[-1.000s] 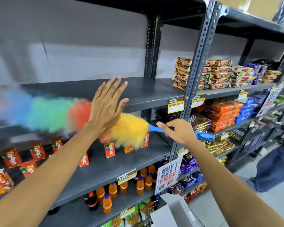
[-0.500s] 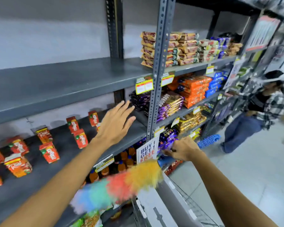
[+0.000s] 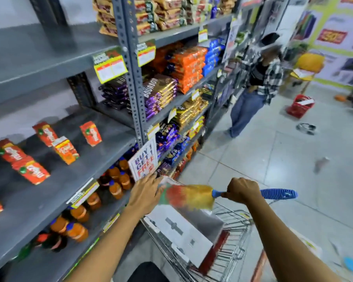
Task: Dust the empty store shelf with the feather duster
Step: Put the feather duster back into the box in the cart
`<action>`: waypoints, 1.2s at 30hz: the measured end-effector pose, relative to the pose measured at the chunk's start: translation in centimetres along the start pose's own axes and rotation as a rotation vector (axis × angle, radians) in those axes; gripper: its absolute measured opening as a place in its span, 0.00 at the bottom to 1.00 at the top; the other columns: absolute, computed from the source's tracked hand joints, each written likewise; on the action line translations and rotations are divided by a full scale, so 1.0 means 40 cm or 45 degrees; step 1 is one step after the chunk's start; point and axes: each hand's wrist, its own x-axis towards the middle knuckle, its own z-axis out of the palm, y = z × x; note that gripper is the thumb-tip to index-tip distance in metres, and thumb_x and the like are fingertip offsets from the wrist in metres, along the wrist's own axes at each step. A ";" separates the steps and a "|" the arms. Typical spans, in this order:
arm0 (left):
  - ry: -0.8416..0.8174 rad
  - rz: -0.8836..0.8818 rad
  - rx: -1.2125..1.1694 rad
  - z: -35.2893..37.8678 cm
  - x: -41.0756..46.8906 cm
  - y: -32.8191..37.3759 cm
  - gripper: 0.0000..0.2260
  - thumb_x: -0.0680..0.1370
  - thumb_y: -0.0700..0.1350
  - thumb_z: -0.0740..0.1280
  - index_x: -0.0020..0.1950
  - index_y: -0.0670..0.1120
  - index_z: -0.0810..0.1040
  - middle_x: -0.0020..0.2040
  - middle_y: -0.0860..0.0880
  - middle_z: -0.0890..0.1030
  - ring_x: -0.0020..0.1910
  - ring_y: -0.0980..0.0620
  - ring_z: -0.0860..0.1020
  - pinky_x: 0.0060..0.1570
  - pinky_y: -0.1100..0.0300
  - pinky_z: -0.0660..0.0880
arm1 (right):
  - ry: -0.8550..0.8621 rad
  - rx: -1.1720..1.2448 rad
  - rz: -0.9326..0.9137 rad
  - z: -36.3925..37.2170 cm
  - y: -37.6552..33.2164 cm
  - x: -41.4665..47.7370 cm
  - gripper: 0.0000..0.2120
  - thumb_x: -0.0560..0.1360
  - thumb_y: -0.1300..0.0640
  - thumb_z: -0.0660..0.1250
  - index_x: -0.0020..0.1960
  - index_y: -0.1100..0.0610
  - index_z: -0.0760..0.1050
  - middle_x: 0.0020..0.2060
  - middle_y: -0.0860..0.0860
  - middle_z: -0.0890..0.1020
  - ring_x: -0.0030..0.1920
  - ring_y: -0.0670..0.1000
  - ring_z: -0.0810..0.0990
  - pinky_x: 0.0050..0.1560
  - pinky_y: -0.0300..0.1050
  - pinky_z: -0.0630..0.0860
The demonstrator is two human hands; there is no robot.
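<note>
Head view, and the right hand point(image 3: 241, 191) is wrapped tight around the blue handle of the feather duster point(image 3: 189, 197), low and near, right over a wire shopping cart point(image 3: 230, 255). Rainbow feathers stick out to the left from that fist, blurred, and the ribbed blue end of the handle pokes out to the right. Left hand point(image 3: 146, 195) is open, fingers spread flat, touching the feathers' far tip just below a "BUY 1 GET 1 FREE" sign point(image 3: 144, 161) hanging on the shelf upright. White cardboard box point(image 3: 181, 228) sits in the cart beneath the duster. Up on the far left is the empty shelf point(image 3: 35, 58), bare grey metal, well apart from the duster. One level down, red snack packets point(image 3: 31, 169) stand scattered; below those, orange bottles point(image 3: 78, 214). Down the aisle on the right a person in a checked shirt point(image 3: 259, 82) stands by the racks, near a red basket point(image 3: 299, 103) on the floor.
</note>
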 end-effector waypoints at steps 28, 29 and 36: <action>-0.605 -0.087 -0.216 0.656 0.054 -0.023 0.21 0.81 0.52 0.51 0.72 0.46 0.62 0.75 0.45 0.62 0.75 0.49 0.55 0.72 0.49 0.54 | -0.390 0.535 0.876 0.774 -0.111 0.272 0.14 0.77 0.53 0.66 0.58 0.60 0.77 0.55 0.56 0.82 0.56 0.56 0.81 0.53 0.46 0.75; -0.599 -0.065 -0.219 0.677 0.063 -0.016 0.20 0.81 0.52 0.52 0.72 0.46 0.62 0.75 0.45 0.63 0.75 0.50 0.56 0.72 0.50 0.54 | -0.396 0.539 0.888 0.796 -0.115 0.285 0.14 0.77 0.54 0.67 0.58 0.60 0.77 0.55 0.56 0.82 0.56 0.56 0.80 0.53 0.46 0.75; -0.692 0.105 -0.125 0.776 0.053 0.016 0.20 0.82 0.52 0.50 0.72 0.47 0.62 0.75 0.47 0.63 0.74 0.51 0.57 0.72 0.54 0.55 | -0.422 0.599 0.919 0.907 -0.114 0.350 0.15 0.76 0.54 0.68 0.59 0.61 0.76 0.57 0.58 0.81 0.58 0.58 0.80 0.53 0.47 0.76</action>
